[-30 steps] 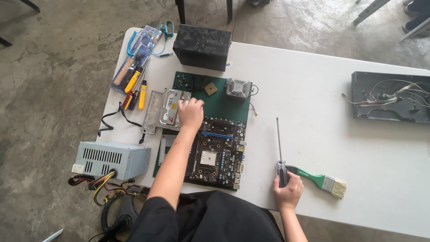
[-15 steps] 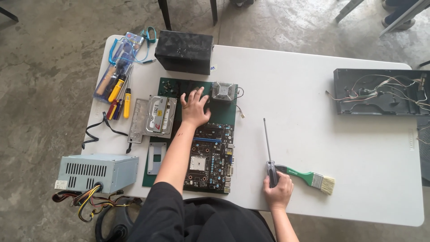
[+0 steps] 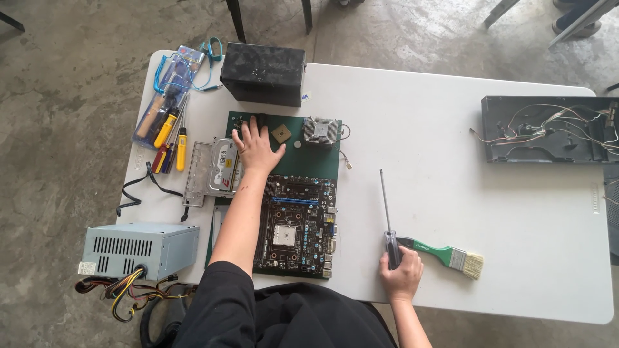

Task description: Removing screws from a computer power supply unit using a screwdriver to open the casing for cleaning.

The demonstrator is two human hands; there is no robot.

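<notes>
My left hand (image 3: 256,147) lies spread, palm down, on the green mat (image 3: 316,158), just left of a small square processor chip (image 3: 281,134) and a finned cooler (image 3: 321,130). Below it, partly under my forearm, sits a dark motherboard (image 3: 298,224). My right hand (image 3: 401,274) rests near the table's front edge, fingers closed around the black handle of a long screwdriver (image 3: 385,206) whose shaft points away from me. A green-handled paintbrush (image 3: 442,252) lies on the table, touching that hand.
A hard drive in a metal bracket (image 3: 216,167) lies left of the mat, with several screwdrivers (image 3: 169,138) beyond it. A black box (image 3: 264,73) stands at the back; a grey power supply (image 3: 138,250) with loose cables sits front left. An open black case with wires (image 3: 548,129) lies far right.
My left hand slid from the hard drive bracket rightwards and farther away onto the green mat near the chip. My right hand stays on the screwdriver handle. The camera view shifted.
</notes>
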